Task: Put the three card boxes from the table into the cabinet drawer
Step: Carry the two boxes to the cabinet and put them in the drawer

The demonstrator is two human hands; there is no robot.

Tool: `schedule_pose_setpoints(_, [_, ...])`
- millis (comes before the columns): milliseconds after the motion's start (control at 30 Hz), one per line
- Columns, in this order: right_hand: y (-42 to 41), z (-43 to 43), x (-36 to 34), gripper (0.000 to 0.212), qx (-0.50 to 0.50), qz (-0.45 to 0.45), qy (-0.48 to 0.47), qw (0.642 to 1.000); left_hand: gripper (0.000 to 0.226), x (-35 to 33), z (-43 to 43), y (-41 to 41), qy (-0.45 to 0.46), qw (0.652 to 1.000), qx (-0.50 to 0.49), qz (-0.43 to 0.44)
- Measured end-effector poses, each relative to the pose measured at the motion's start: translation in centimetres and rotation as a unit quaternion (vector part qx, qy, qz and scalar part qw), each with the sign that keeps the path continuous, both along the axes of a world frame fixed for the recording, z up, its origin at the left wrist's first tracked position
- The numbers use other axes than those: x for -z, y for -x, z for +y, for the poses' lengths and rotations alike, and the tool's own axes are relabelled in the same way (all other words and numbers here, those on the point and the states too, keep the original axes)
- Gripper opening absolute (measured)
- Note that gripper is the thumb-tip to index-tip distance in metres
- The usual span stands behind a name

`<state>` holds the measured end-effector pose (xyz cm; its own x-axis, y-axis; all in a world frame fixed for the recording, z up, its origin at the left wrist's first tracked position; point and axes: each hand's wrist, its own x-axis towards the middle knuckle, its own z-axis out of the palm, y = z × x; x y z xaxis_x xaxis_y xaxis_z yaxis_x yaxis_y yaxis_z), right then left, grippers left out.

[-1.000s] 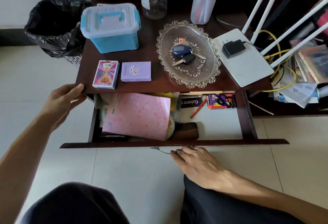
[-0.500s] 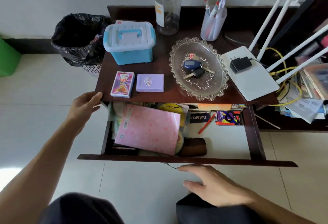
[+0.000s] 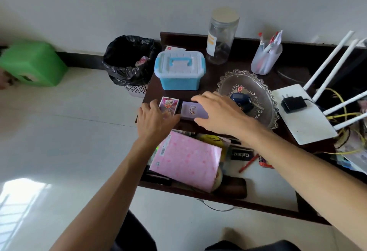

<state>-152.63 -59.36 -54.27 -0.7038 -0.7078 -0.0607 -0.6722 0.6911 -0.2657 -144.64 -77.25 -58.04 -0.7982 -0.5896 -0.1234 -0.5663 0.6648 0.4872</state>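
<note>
Dark table [image 3: 210, 80], hands [image 3: 153, 119] over pink [image 3: 168, 106], lilac card boxes [image 3: 193, 110]

Pale lilac card box [image 3: 193, 110] – small printed motif; pink-purple pictured card box [image 3: 168, 106]; pink notebook [image 3: 186, 160] – faint heart pattern; blue-white lidded plastic bin [image 3: 179, 70].

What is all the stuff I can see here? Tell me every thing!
card box: 1, pink, table front
card box: 1, purple, beside it
storage box: 1, blue and white, table
jar: 1, clear, table back
pen cup: 1, clear, table back
glass dish: 1, clear, holds keys
router: 1, white, table right
notebook: 1, pink, open drawer
bin: 1, black bag, floor
stool: 1, green, floor
left hand: open, at pink box
right hand: open, over purple box
</note>
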Motion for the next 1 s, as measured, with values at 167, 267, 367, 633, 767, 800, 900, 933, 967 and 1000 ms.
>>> schedule_pose_setpoints(167, [2.3, -3.4, 2.1, 0.072, -0.004, 0.000, -0.095, 0.995, 0.080, 0.9, 0.2, 1.0, 0.030, 0.999, -0.018, -0.023])
schedule_pose_setpoints(267, [2.5, -3.9, 3.2, 0.064, 0.001, -0.008, -0.114, 0.993, 0.077, 1.6, -0.1, 1.3, 0.039, 0.999, -0.021, -0.009])
schedule_pose_setpoints(367, [2.3, -3.8, 4.0, 0.058, 0.002, -0.002, -0.108, 0.994, 0.078, 2.5, -0.6, 1.0, 0.041, 0.999, -0.010, -0.009])
schedule_pose_setpoints(633, [1.7, -1.7, 1.7, 0.060, 0.002, -0.080, -0.024, 0.997, 0.068, 2.1, -2.6, -1.7, 0.019, 0.999, 0.035, 0.026])
schedule_pose_setpoints(767, [-1.5, 5.3, -1.3, 0.071, 0.010, -0.130, 0.117, 0.985, 0.068, -0.3, -2.9, -5.7, -0.008, 0.986, 0.136, 0.096])
schedule_pose_setpoints(800, [-2.7, 7.6, -1.8, 0.071, 0.010, -0.145, 0.134, 0.980, 0.065, -0.8, -2.2, -6.9, -0.015, 0.979, 0.175, 0.103])
schedule_pose_setpoints(900, [-5.6, 14.4, -1.9, 0.084, 0.031, -0.192, 0.108, 0.975, 0.061, -1.2, 1.4, -9.6, -0.063, 0.958, 0.266, 0.090])
schedule_pose_setpoints(933, [-6.3, 16.4, -1.2, 0.088, 0.047, -0.206, 0.084, 0.974, 0.060, -0.9, 2.8, -9.9, -0.086, 0.951, 0.285, 0.076])
schedule_pose_setpoints(967, [-6.8, 18.3, -0.2, 0.089, 0.064, -0.220, 0.055, 0.972, 0.059, -0.3, 4.2, -10.0, -0.110, 0.945, 0.303, 0.063])
schedule_pose_setpoints(1000, [-7.1, 20.0, 1.0, 0.088, 0.080, -0.233, 0.028, 0.969, 0.058, 0.4, 5.4, -9.8, -0.128, 0.937, 0.320, 0.054])
